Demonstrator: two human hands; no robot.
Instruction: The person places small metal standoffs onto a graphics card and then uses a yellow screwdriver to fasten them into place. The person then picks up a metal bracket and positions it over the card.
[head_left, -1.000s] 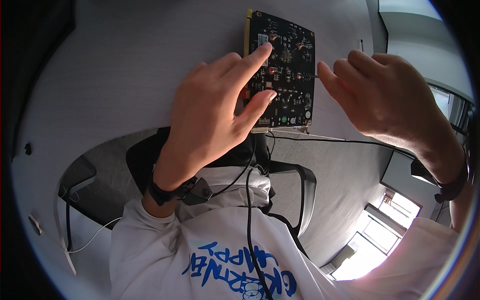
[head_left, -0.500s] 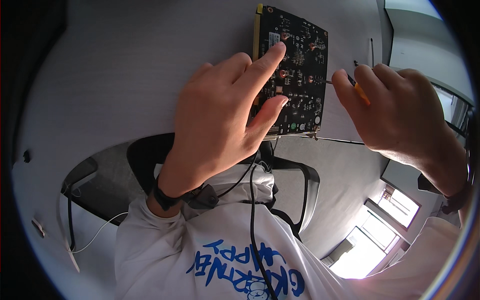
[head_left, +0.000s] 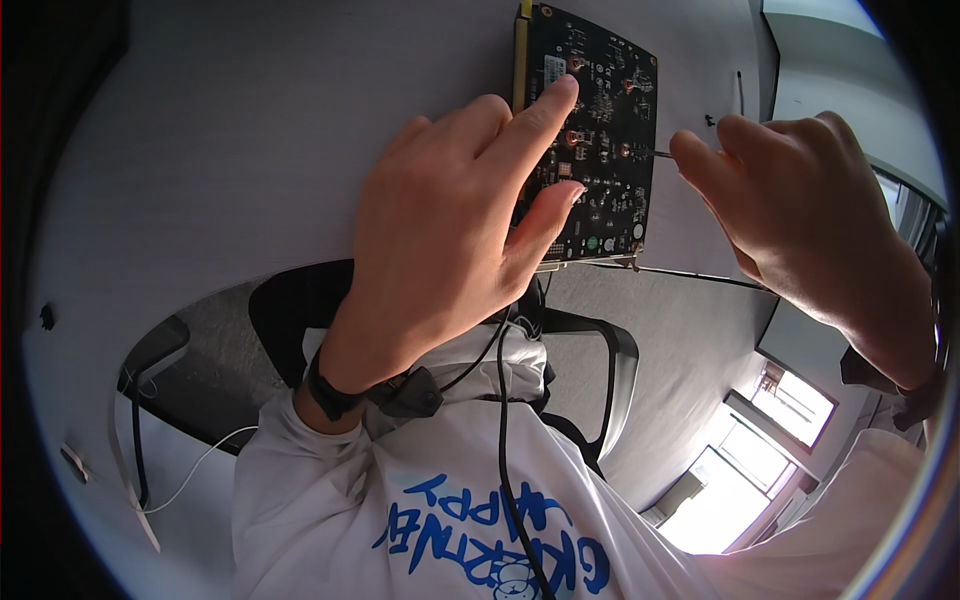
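Observation:
A graphics card (head_left: 605,200) lies on the table with its black circuit-board side up, carrying several spring screws and a yellowish left edge. My left hand (head_left: 450,200) steadies it: index finger and thumb spread over the board's face, the other fingers bent down along its left edge, their tips hidden. To the right, the closed fingers of my right hand (head_left: 800,200) hold a screwdriver (head_left: 657,154). Only its thin shaft shows, pointing left to a screw (head_left: 626,150) near the board's right edge; whether the tip sits in the screw head cannot be made out.
The grey table (head_left: 230,150) has a curved near edge. On it, a thin dark rod (head_left: 741,92) and a small black piece (head_left: 710,120) lie beyond my right hand; another small black piece (head_left: 46,317) is far left. A black chair (head_left: 622,370) stands below.
My right hand has turned about the screwdriver, and the orange handle that showed between its fingers is now hidden. My left hand keeps its place on the card; the view has shifted slightly.

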